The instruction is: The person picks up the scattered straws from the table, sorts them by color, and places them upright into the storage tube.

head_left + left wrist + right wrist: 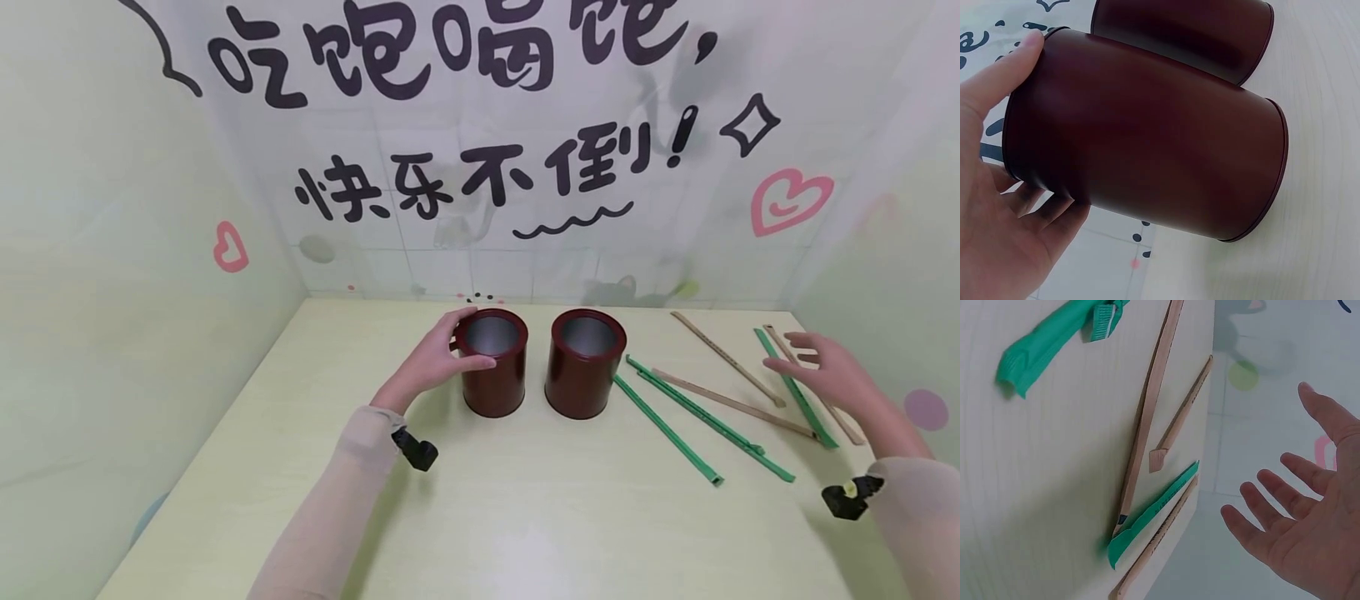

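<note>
My left hand [438,354] grips the upper part of a dark red cylindrical canister [495,387], thumb on the near side and fingers round the far side. The canister is open-topped with a grey inside, and it stands upright. A matching canister [577,383] stands just to its right, a small gap between them. Over at the right, my right hand [832,379] hovers with spread, loosely bent fingers above a green wrapped straw [795,387] and a brown one beside it. In the right wrist view the right hand [1310,519] holds nothing and is apart from the straws.
More thin wrapped straws lie scattered right of the canisters: a green straw [667,429], a brown straw [735,403] and another brown straw [729,358] among them. Behind the pale table [525,517] hangs a white sheet [465,275] with black lettering. Pale walls stand at both sides.
</note>
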`<state>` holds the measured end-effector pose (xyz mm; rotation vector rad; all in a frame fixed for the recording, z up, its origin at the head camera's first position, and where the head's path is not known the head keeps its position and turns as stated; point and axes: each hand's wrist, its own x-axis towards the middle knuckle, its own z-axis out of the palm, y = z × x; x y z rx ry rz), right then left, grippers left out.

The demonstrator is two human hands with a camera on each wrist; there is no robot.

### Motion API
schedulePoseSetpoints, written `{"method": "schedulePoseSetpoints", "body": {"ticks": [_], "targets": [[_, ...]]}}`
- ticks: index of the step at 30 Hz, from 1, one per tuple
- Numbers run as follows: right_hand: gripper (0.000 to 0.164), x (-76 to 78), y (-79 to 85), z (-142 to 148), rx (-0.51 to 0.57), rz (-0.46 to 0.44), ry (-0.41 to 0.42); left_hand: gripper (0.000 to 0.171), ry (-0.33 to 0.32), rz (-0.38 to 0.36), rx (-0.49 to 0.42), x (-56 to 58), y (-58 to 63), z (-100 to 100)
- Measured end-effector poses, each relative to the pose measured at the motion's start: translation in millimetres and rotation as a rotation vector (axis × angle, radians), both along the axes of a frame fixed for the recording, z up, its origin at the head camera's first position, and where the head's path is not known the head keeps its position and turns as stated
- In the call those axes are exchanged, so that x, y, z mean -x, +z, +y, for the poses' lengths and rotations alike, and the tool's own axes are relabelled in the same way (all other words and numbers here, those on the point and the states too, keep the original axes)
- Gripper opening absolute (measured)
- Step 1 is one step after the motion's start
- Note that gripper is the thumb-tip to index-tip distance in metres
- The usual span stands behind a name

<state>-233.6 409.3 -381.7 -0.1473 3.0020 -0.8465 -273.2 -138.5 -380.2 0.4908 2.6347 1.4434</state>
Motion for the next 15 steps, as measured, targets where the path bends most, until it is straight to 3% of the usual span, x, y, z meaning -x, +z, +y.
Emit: {"method": "schedulePoseSetpoints", "body": {"ticks": [8, 15], "targets": [[0.076, -2.0, -11.2, 16, 0.026, 0.01, -0.053, 0.09, -0.002, 0.013, -0.007, 1.3, 5.4, -1], [0.074, -13.8, -28.3, 31, 0.036, -0.045, -0.072, 0.09, -0.003, -0.011, -0.013, -3.7, 0.5, -1]]}}
